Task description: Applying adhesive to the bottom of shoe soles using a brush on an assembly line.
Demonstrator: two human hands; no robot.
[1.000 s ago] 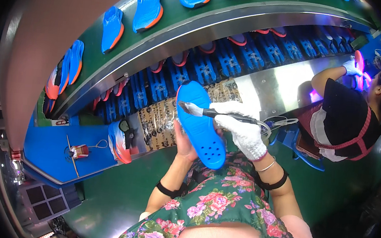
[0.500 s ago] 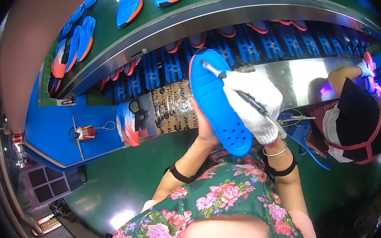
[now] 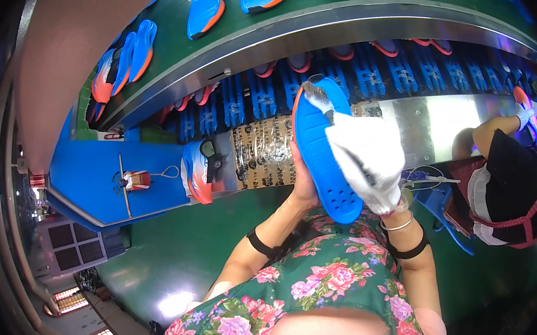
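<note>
A blue shoe sole (image 3: 322, 163) with an orange edge lies tilted in front of me, its group of small holes toward me. My bare left hand (image 3: 303, 182) grips it from beneath along the left side; most of the fingers are hidden under it. In a white glove, my right hand (image 3: 373, 158) is closed round a brush (image 3: 317, 97). The bristles touch or hover over the upper surface near the sole's far end; I cannot tell which. The glove covers most of the handle.
Beyond the sole runs a metal-edged green conveyor (image 3: 170, 45) carrying blue soles (image 3: 205, 6). Below it stands a row of blue racks (image 3: 262, 96). At left, a blue table (image 3: 88, 163) holds a small red container (image 3: 138, 180) beside a multicoloured sole (image 3: 198, 172). A co-worker (image 3: 509, 184) sits at right.
The brush has moved toward the sole's far left edge, and my right hand has turned with it. The whole view has shifted, so the surroundings appear farther right. My left hand keeps its grip.
</note>
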